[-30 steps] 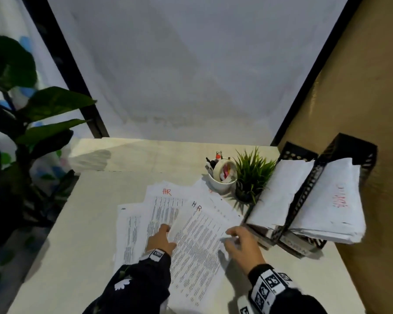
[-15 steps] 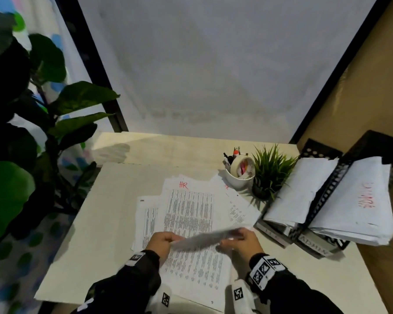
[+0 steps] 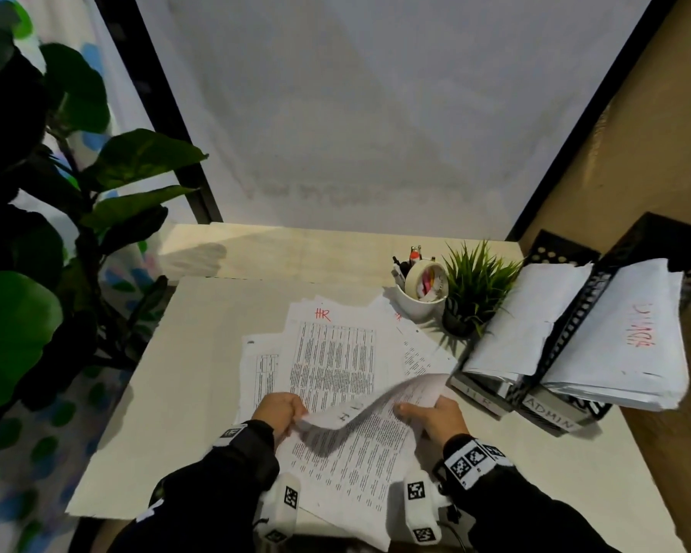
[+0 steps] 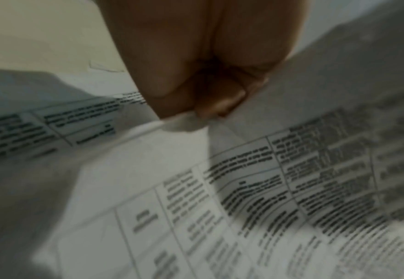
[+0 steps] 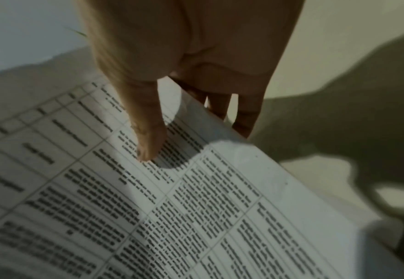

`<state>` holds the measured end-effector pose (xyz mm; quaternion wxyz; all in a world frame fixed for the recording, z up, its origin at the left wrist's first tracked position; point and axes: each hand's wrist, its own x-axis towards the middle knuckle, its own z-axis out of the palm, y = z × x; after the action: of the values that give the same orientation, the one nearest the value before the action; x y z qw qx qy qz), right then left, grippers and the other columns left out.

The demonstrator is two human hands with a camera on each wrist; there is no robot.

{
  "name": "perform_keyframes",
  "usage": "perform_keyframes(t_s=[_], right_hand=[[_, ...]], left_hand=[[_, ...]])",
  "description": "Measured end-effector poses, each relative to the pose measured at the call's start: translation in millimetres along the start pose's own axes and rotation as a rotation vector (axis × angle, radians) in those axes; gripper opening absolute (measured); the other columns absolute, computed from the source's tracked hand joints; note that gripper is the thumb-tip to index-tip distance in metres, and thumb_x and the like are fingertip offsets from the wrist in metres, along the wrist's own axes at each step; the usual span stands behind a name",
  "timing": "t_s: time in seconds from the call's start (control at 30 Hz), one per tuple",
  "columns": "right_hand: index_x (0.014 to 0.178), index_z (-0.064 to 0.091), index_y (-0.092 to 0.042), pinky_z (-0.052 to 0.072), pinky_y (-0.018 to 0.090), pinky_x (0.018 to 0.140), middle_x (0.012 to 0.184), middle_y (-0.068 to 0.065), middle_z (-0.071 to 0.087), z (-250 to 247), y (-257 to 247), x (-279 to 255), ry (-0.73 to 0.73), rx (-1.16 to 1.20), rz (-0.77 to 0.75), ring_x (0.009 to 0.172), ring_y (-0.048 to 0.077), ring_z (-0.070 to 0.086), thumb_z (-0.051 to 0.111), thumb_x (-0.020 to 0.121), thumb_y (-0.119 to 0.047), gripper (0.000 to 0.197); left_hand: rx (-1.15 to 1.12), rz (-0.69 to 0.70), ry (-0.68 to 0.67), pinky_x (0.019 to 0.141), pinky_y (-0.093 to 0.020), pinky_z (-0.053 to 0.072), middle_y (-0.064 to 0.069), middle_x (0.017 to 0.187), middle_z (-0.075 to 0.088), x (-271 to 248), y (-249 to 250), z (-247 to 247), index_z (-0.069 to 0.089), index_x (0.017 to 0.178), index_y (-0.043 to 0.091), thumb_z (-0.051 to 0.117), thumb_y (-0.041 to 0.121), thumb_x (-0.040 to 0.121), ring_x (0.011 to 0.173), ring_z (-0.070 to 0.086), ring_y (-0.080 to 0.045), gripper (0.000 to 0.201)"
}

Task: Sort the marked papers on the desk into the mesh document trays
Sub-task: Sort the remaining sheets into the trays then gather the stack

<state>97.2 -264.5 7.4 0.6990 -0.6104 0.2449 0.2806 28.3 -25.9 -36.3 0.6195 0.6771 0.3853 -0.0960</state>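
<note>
Both hands at lower centre of head view hold one printed sheet (image 3: pixel 360 437) lifted off paper pile (image 3: pixel 332 353) on surface (image 3: pixel 200 393). Left hand (image 3: pixel 280 411) pinches left corner; right hand (image 3: pixel 435 419) grips right edge, thumb on top. Mesh trays (image 3: pixel 575 341) with papers at right.

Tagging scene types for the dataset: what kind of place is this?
Likely an office desk corner. Black mesh document trays labelled HR and ADMIN hold papers, printed sheets marked HR lie on the desk, and a cup of pens stands beside a small potted plant.
</note>
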Motion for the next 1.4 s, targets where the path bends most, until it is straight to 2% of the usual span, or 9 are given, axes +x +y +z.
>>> perform_keyframes(t_s=[0.13, 0.27, 0.37, 0.5, 0.63, 0.77, 1.03, 1.27, 1.4], right_hand=[[0.082, 0.065, 0.009, 0.054, 0.021, 0.050, 0.059, 0.008, 0.072, -3, 0, -3, -0.034, -0.132, 0.004, 0.052, 0.016, 0.069, 0.065, 0.071, 0.019, 0.015], [0.089, 0.068, 0.012, 0.060, 0.039, 0.069, 0.072, 0.021, 0.072, -8, 3, -1, -0.055, -0.211, 0.032, 0.065, 0.029, 0.072, 0.070, 0.060, 0.017, 0.029], [0.072, 0.066, 0.006, 0.049, 0.021, 0.042, 0.047, 0.010, 0.065, -14, 3, -1, -0.007, -0.338, 0.074, 0.040, 0.019, 0.063, 0.068, 0.065, 0.016, 0.012], [0.057, 0.068, 0.011, 0.056, 0.029, 0.057, 0.056, 0.020, 0.067, -21, 9, 7, 0.026, -0.259, 0.021, 0.055, 0.026, 0.069, 0.062, 0.060, 0.027, 0.017], [0.064, 0.068, 0.006, 0.047, 0.016, 0.042, 0.041, 0.001, 0.062, -29, 6, 12, 0.021, -0.187, -0.050, 0.036, 0.009, 0.058, 0.067, 0.066, 0.019, 0.012], [0.062, 0.072, -0.011, 0.045, -0.001, 0.073, 0.064, -0.002, 0.070, -41, 23, 42, -0.296, -0.081, -0.341, 0.073, -0.016, 0.061, 0.061, 0.084, -0.020, 0.026], [0.074, 0.057, -0.006, 0.049, 0.032, 0.063, 0.076, 0.015, 0.062, -30, -2, 25, 0.082, -0.139, -0.060, 0.067, 0.027, 0.059, 0.062, 0.070, 0.017, 0.024], [0.035, 0.059, -0.003, 0.046, 0.028, 0.052, 0.038, 0.007, 0.056, -42, 15, 35, 0.196, -0.134, -0.020, 0.053, 0.028, 0.055, 0.054, 0.057, 0.025, 0.036], [0.046, 0.058, 0.001, 0.040, 0.024, 0.047, 0.038, 0.008, 0.053, -39, 17, 30, 0.172, -0.163, 0.028, 0.032, 0.017, 0.049, 0.050, 0.064, 0.024, 0.030]], left_hand=[[0.226, 0.047, 0.352, 0.097, -0.041, 0.045, -0.016, 0.113, 0.061, 5, 7, -9, 0.064, 0.099, 0.010, 0.056, 0.002, 0.077, 0.105, 0.057, -0.034, 0.025], [0.222, -0.068, 0.277, 0.102, -0.041, 0.040, -0.020, 0.133, 0.047, 4, 14, -6, 0.037, 0.131, 0.006, 0.078, 0.029, 0.063, 0.120, 0.051, -0.036, 0.083], [0.293, -0.033, 0.266, 0.095, -0.038, 0.043, -0.021, 0.128, 0.055, 4, 17, -3, 0.041, 0.124, 0.008, 0.076, 0.018, 0.071, 0.112, 0.057, -0.034, 0.064], [0.346, 0.116, 0.310, 0.096, -0.034, 0.044, -0.017, 0.125, 0.061, 5, 19, -15, 0.056, 0.121, 0.006, 0.065, 0.012, 0.083, 0.108, 0.059, -0.032, 0.040], [0.174, 0.157, 0.262, 0.085, -0.037, 0.049, -0.016, 0.085, 0.066, 3, 8, -31, 0.068, 0.065, 0.023, 0.060, 0.007, 0.086, 0.085, 0.060, -0.029, 0.027], [0.044, 0.091, 0.077, 0.094, -0.037, 0.044, -0.013, 0.094, 0.067, -13, 3, -32, 0.067, 0.071, 0.016, 0.059, -0.009, 0.082, 0.095, 0.060, -0.027, 0.028], [0.169, 0.035, -0.195, 0.041, -0.010, 0.037, 0.001, 0.053, 0.059, -38, 8, -2, 0.068, 0.080, 0.000, 0.032, -0.023, 0.078, 0.042, 0.048, -0.005, 0.043], [0.203, -0.030, 0.394, 0.096, -0.035, 0.044, -0.017, 0.118, 0.062, -13, 5, -2, 0.061, 0.107, 0.005, 0.045, -0.006, 0.081, 0.109, 0.058, -0.035, 0.033], [0.216, -0.146, 0.262, 0.101, -0.036, 0.039, -0.018, 0.134, 0.050, -10, 11, 9, 0.041, 0.130, 0.005, 0.063, 0.023, 0.083, 0.121, 0.050, -0.034, 0.056]])
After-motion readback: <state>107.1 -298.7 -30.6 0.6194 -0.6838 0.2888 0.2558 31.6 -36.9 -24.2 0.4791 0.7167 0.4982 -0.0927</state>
